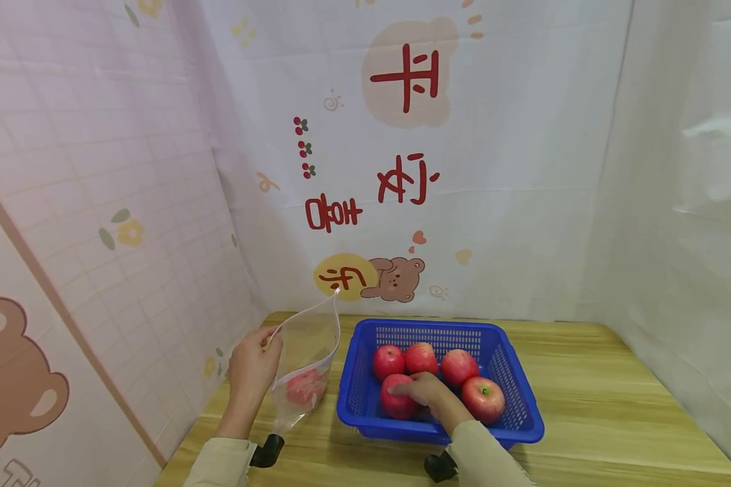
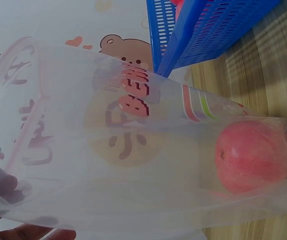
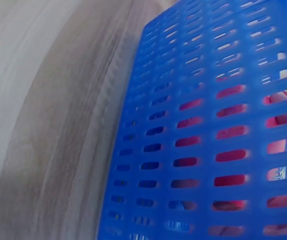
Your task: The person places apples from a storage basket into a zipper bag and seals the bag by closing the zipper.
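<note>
A clear zip bag (image 1: 307,338) hangs from my left hand (image 1: 254,362), which pinches its rim so the mouth gapes. Inside the bag, at the bottom, lies a red apple (image 2: 253,156). My right hand (image 1: 431,393) reaches into the blue basket (image 1: 356,389) and grips an apple (image 1: 397,398) at the basket's front left. Behind and beside it lie several more apples, among them one at the back left (image 1: 389,362) and one at the right (image 1: 483,399). In the right wrist view the basket's slotted wall (image 3: 208,130) hides the hand's work.
Basket and bag are side by side on a wood-grain table (image 1: 609,392). Printed white curtains (image 1: 512,203) hang behind the table and along both sides. A black wrist mount (image 1: 267,451) sits on the left sleeve, another (image 1: 440,467) on the right.
</note>
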A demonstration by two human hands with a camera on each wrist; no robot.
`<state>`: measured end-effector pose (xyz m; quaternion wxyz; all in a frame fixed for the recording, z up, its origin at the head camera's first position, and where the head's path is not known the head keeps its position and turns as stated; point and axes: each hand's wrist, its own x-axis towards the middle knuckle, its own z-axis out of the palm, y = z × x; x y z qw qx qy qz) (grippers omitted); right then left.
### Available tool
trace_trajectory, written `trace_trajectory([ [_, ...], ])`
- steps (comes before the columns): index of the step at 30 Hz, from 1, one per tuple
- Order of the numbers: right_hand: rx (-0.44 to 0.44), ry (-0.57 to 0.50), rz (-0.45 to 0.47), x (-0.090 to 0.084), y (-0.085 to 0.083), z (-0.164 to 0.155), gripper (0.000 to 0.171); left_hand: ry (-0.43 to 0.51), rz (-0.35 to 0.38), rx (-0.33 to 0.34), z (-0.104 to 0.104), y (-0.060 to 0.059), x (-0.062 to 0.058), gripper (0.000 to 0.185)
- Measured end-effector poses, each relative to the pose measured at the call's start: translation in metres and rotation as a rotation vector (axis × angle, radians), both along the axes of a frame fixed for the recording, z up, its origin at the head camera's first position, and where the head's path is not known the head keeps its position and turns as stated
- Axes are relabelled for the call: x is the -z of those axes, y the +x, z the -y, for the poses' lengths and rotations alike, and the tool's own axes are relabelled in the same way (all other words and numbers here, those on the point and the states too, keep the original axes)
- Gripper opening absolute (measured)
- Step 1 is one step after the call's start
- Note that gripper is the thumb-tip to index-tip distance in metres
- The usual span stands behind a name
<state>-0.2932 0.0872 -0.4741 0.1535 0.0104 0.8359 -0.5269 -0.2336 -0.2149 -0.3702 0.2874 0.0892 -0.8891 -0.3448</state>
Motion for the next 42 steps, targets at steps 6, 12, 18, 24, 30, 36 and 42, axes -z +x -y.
trace_trajectory([
  [6,0.056,-0.059,-0.006,-0.001,0.0,-0.001,0.054,-0.001,-0.005,0.004,-0.002,0.0,0.0,0.033],
  [12,0.077,-0.122,0.002,-0.005,0.0,0.0,0.062,-0.006,-0.01,0.002,-0.004,-0.001,0.0,0.032],
  [18,0.082,-0.219,0.011,-0.008,0.001,0.001,0.069,-0.002,0.0,0.007,-0.003,0.0,-0.002,0.032],
  [24,0.09,-0.29,0.016,-0.016,0.004,0.001,0.071,-0.004,0.005,0.013,-0.003,0.001,-0.002,0.033],
  [30,0.123,-0.302,0.046,-0.022,0.001,0.0,0.082,0.003,-0.002,0.011,-0.002,0.0,-0.001,0.032],
  [36,0.124,-0.317,0.053,-0.027,0.001,0.0,0.085,0.002,-0.013,0.014,0.0,0.0,-0.001,0.032],
  [42,0.128,-0.348,0.047,-0.032,0.005,0.0,0.084,0.006,-0.007,0.017,0.0,-0.001,-0.001,0.032],
])
